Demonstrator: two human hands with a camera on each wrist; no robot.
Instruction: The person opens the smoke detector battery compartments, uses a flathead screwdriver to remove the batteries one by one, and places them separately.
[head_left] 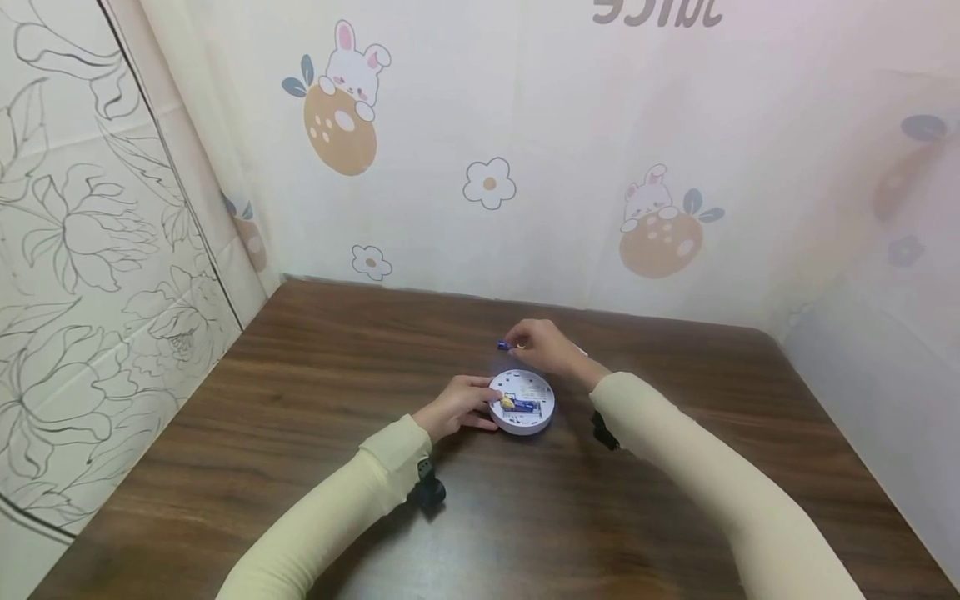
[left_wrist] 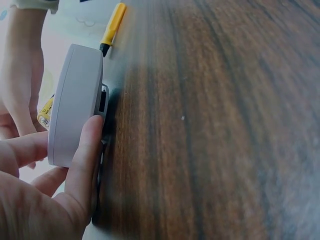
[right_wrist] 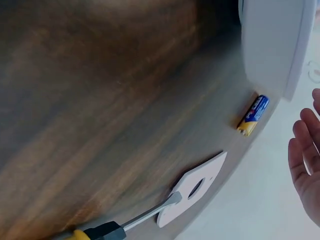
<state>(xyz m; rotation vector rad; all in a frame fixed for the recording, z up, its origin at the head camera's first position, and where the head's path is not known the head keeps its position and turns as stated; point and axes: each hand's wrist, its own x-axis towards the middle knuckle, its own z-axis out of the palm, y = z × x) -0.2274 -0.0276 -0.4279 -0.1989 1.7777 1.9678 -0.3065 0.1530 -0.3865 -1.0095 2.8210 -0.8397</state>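
Observation:
A round white device (head_left: 534,385) lies with its printed side and battery recess facing up. Blue and yellow batteries (head_left: 523,407) lie at the recess, and in the left wrist view a yellow battery end (left_wrist: 45,116) sticks out past its rim. My left hand (head_left: 459,404) grips the device's left side, thumb on the near edge and fingers round the far side. Beyond the device, my right hand (head_left: 543,343) hovers with bent fingers close by a loose blue and yellow battery (right_wrist: 253,115) on the table. The right wrist view shows a gap between those fingers and this battery.
A thin white plate with a slot (right_wrist: 195,186) lies on the table right of the loose battery. Across it rests the tip of a screwdriver (right_wrist: 150,214) with a black and yellow handle. A patterned curtain (head_left: 487,250) hangs along the table's back edge.

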